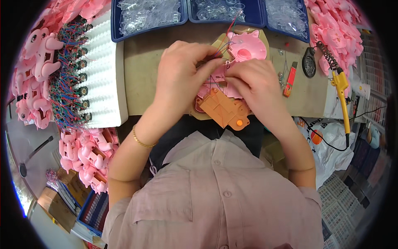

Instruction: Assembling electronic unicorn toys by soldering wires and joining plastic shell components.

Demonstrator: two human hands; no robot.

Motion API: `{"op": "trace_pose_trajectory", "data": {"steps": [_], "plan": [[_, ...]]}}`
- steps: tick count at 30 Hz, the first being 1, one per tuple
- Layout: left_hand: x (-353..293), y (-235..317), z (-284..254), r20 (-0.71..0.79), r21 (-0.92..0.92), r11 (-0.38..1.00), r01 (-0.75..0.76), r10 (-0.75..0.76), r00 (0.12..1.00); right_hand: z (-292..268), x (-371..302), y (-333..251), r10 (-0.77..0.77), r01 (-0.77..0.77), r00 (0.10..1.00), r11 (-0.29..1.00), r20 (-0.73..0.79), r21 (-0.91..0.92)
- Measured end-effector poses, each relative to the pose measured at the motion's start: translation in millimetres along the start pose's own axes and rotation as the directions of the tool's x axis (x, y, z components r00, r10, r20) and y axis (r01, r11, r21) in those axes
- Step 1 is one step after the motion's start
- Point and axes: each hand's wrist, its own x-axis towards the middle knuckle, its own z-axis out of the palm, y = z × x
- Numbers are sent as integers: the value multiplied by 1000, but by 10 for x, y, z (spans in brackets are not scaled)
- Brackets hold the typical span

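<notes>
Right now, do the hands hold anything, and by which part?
The left hand appears to pinch wires partway along; the right hand hides its hold.

The light is bright and rather even, with soft shadows. Clear plastic parts [149,16] show small reflections. At the lower left, glare [25,201] is almost white with a blue fringe. Toward the round, dark rim, edges bend and details soften.

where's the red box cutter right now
In the head view, the red box cutter lies on the table to the right of the person's right hand, just left of and below the black oval piece.
</notes>
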Motion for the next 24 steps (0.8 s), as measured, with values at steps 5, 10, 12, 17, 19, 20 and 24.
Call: {"op": "trace_pose_trajectory", "data": {"steps": [5,10,12,17,19,20,24], "plan": [[-84,-19,57,-52,67,998,-16,19,998,70,-15,-14,-37,40,999,992,25,-120],[-144,-47,87,-100,45,999,-30,34,994,73,-35,-64,-57,58,998,977,12,-204],[-148,-46,87,-105,27,1000,-6,9,994,70,-27,-82,-36,42,999,982,36,-186],[-127,-41,127,-124,-100,994,37,-50,991,26,-28,-27,66,-66,998,998,23,5],[-128,-51,121,-111,-174,981,81,-102,989,15,-15,-39,103,-105,994,992,26,74],[-127,-48,100,-61,-151,983,103,-114,992,15,-10,-54,58,-58,998,998,31,-2],[-129,-30,71,39,-76,988,136,-134,990,53,-27,-72,-26,29,999,995,30,-98]]}}
